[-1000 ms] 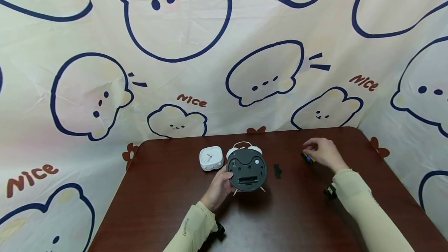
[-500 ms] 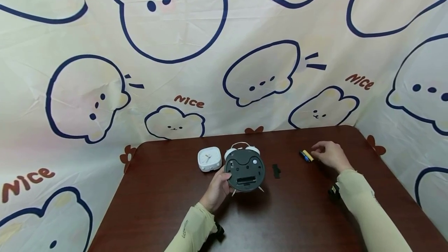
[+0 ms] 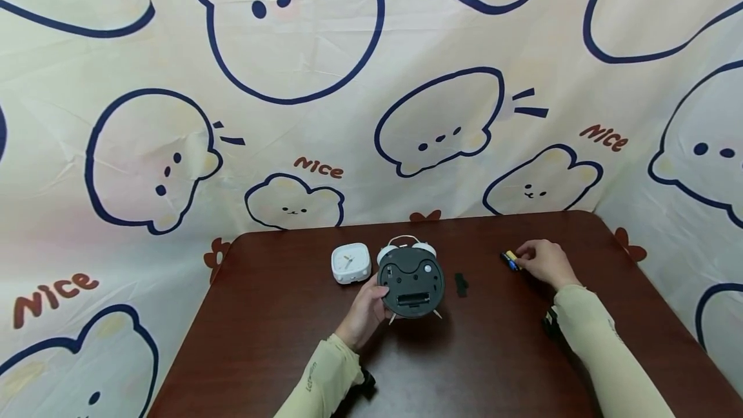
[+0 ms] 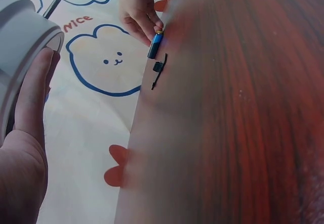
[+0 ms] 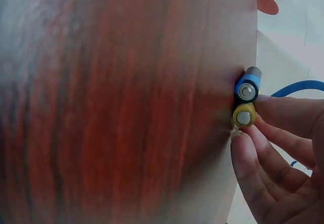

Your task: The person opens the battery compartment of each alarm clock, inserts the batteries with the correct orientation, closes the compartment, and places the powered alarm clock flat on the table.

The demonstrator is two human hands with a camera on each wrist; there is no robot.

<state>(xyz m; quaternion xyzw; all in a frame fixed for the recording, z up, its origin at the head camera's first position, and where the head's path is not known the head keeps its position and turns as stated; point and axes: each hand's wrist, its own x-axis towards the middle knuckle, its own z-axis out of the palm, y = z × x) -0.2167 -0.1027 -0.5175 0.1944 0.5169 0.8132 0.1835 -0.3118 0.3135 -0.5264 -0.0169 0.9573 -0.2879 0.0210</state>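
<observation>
My left hand [image 3: 364,315] grips the left edge of a twin-bell alarm clock [image 3: 411,281], its dark back facing me and its battery slot uncovered. In the left wrist view only the white side of the clock [image 4: 30,37] shows, with fingers along it. On the right, my right hand [image 3: 547,263] pinches a yellow battery [image 5: 244,115] between thumb and fingers. A blue and black battery [image 5: 248,85] lies against it. Between the clock and the batteries is a small dark battery cover [image 3: 461,285] on the table.
A white square clock [image 3: 351,263] stands left of the held alarm clock, face up toward me. The brown table [image 3: 476,353] ends at a patterned cloth wall [image 3: 360,199] behind and on the right.
My right hand first drew back to the right, off the batteries, then came back left onto the yellow one. The left hand and alarm clock have stayed in place.
</observation>
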